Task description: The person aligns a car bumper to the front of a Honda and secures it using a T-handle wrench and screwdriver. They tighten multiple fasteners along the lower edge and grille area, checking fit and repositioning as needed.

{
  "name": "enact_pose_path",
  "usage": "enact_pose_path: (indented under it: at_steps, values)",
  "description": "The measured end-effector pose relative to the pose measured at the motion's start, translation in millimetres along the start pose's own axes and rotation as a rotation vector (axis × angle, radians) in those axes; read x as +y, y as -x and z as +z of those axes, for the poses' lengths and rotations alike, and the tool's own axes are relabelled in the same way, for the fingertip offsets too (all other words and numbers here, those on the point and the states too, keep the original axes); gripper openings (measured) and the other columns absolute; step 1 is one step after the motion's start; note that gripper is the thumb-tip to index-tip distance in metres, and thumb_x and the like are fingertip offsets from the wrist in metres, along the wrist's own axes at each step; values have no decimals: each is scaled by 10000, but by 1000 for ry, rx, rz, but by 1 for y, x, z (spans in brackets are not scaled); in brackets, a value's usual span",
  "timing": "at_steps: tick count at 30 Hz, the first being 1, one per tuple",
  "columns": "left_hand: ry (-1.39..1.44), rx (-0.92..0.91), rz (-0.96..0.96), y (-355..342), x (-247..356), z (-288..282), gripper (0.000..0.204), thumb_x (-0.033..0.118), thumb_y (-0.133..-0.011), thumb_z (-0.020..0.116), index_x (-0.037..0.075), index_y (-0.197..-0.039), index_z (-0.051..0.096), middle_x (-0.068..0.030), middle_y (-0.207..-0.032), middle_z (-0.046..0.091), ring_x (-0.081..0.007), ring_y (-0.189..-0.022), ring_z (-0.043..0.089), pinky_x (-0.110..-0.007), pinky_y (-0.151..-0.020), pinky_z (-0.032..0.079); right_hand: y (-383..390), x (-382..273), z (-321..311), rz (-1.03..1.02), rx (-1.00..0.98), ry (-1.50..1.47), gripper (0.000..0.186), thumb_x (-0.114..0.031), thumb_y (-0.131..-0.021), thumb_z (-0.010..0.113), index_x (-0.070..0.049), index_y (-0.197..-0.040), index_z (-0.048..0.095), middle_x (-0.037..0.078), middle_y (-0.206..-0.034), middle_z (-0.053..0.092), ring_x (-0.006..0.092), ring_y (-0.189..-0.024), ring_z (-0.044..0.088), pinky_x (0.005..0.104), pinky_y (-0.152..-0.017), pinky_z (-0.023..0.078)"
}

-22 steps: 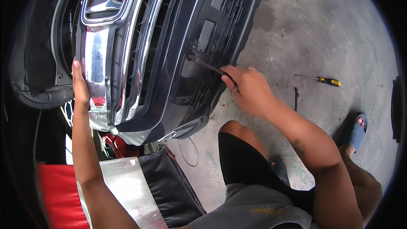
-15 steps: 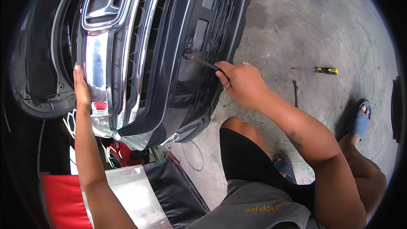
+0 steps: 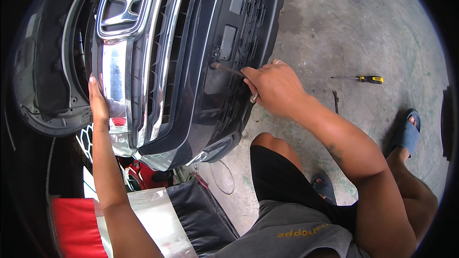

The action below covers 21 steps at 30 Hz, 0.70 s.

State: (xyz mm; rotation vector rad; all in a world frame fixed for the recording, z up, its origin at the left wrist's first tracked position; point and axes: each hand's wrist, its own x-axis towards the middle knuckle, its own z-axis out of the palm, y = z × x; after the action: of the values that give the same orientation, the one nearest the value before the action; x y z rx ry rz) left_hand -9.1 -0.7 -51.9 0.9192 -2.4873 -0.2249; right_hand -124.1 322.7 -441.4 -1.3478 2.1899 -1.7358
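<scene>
Dark bumper [image 3: 189, 105] w/ chrome grille [image 3: 114, 71] fills upper ctr-left of frame, L hand [image 3: 98, 102] flat on grille's edge, unclenched, R hand [image 3: 277, 88] mid-frame gripping a rod-like tool [image 3: 230, 70], tip at a bumper recess [image 3: 213, 66], so that spot's prob. unfinished, rest unclear from here.

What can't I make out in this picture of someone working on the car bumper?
All in the head view:
The grip end of the rod-like tool: hidden inside the right hand.
What the tool's tip meets on the bumper: too small, covered by the tip.
The bumper's far end: cut off by the picture's top edge.
The dark strip's lower end: perhaps behind the right forearm.
</scene>
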Motion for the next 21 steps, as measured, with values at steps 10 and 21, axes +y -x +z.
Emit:
enact_pose_path:
  at_steps: [10, 21]
  values:
    - [66, -10, 8, 5, 9, 10, 767, 540, -1150, 405, -18, -1667, 301, -184, -1657, 440, -246, -1563, 403, -353, -1289, 282, -10, 2, -13, -230, 75, 282, 148, -102, -839, 684, -68, -981, 709, 41, -697, 697, 240, -760, 703, 400, -853, 497]
    - [91, 17, 43, 6, 8, 13, 746, 509, -1158, 418, -46, -1645, 313, -208, -1628, 451, -255, -1542, 419, -364, -1287, 297, -6, 11, 1, -281, 169, 308, 230, -115, -850, 697, -35, -1063, 730, 40, -708, 678, 238, -742, 661, 393, -820, 490]
